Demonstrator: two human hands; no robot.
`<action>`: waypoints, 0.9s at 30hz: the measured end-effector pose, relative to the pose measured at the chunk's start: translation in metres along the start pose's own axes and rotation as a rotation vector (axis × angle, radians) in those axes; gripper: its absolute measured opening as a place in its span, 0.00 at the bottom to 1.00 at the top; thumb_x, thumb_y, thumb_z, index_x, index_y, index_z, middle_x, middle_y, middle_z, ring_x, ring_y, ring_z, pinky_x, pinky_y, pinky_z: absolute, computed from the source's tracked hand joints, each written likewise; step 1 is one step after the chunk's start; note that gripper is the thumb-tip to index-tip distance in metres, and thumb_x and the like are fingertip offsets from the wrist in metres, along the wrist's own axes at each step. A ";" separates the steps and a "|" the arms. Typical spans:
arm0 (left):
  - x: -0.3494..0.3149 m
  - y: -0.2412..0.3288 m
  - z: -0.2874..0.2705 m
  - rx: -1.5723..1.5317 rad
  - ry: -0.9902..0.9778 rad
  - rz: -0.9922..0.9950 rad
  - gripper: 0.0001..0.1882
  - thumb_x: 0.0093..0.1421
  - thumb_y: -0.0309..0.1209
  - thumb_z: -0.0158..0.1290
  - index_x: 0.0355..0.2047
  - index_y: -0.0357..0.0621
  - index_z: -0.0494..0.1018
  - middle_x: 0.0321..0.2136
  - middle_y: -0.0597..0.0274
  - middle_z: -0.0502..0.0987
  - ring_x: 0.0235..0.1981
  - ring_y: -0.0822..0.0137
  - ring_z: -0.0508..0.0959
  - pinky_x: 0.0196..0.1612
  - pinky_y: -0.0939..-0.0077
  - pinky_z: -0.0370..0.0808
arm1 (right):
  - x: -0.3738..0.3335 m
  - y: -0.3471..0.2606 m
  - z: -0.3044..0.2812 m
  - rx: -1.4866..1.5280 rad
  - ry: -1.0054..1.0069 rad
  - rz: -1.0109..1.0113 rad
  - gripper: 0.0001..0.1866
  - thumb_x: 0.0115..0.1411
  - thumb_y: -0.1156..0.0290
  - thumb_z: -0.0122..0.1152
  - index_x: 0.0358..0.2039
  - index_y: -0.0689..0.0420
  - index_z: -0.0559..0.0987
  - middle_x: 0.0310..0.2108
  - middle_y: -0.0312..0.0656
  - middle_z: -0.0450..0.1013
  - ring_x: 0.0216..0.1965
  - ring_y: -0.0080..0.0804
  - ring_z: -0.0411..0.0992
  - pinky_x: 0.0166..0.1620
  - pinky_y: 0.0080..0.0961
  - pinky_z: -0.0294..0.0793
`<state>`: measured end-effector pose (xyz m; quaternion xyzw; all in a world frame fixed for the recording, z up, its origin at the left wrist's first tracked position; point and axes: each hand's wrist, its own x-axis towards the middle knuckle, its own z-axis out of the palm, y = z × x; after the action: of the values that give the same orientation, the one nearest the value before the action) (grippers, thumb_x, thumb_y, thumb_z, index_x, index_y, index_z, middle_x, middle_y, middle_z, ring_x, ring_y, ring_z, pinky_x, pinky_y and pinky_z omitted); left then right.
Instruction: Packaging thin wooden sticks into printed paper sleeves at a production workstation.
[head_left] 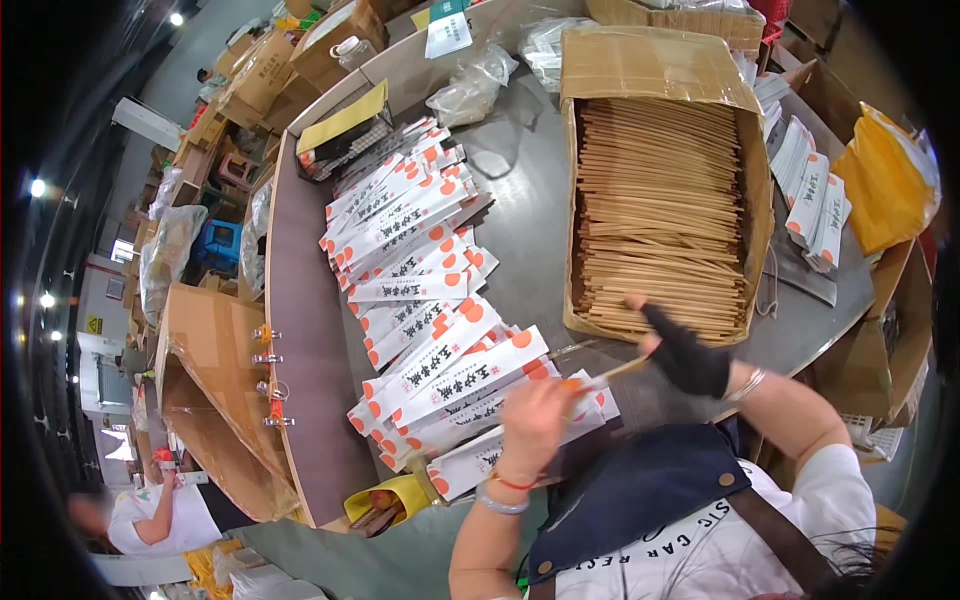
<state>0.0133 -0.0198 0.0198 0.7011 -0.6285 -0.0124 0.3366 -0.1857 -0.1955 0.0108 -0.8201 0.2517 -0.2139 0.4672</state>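
Left hand point(535, 420) pinches paper sleeve point(590, 383); gloved right hand point(685, 355) grips chopsticks point(622, 371) at its mouth.

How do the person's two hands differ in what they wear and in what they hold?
The right hand wears a black fingerless glove, while the left hand is bare. The right wrist carries a silver bangle; the left wrist carries a red string and a silver bracelet. The right hand pinches bare wooden chopsticks, while the left hand grips a white paper sleeve with an orange dot. Both work over the grey table.
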 end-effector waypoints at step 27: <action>-0.059 -0.031 0.024 -0.127 0.064 -0.245 0.13 0.48 0.36 0.68 0.29 0.45 0.78 0.32 0.64 0.74 0.34 0.59 0.71 0.40 0.66 0.65 | -0.013 0.024 -0.028 -0.524 -0.235 -0.118 0.16 0.54 0.72 0.63 0.45 0.46 0.81 0.29 0.41 0.74 0.32 0.43 0.75 0.34 0.37 0.74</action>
<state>0.0171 0.0207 -0.0375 0.7500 -0.5251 -0.0709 0.3959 -0.2171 -0.2165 0.0020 -0.9452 0.1946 -0.0719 0.2520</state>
